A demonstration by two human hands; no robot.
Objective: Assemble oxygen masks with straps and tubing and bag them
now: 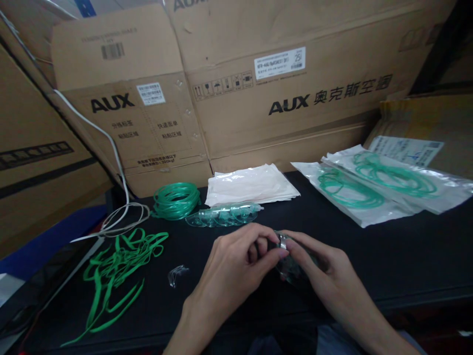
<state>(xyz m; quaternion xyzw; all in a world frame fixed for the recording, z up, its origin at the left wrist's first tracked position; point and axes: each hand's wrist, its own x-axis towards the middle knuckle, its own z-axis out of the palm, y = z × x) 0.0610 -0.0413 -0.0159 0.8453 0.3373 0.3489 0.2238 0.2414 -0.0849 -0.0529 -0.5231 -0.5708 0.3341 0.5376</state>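
Both my hands meet over the black table, gripping one clear plastic mask with a small metal strip at its top. My left hand pinches that top edge with thumb and fingers closed. My right hand wraps round the mask from the right, fingers curled. Most of the mask is hidden by my fingers. Just behind my hands lies a row of nested clear masks. A small clear clip lies left of my left hand.
Green elastic straps lie loose at the left. A coil of green tubing and a white cable sit behind them. A stack of white bags and sealed packs holding green tubing lie further back. Cardboard boxes wall off the rear.
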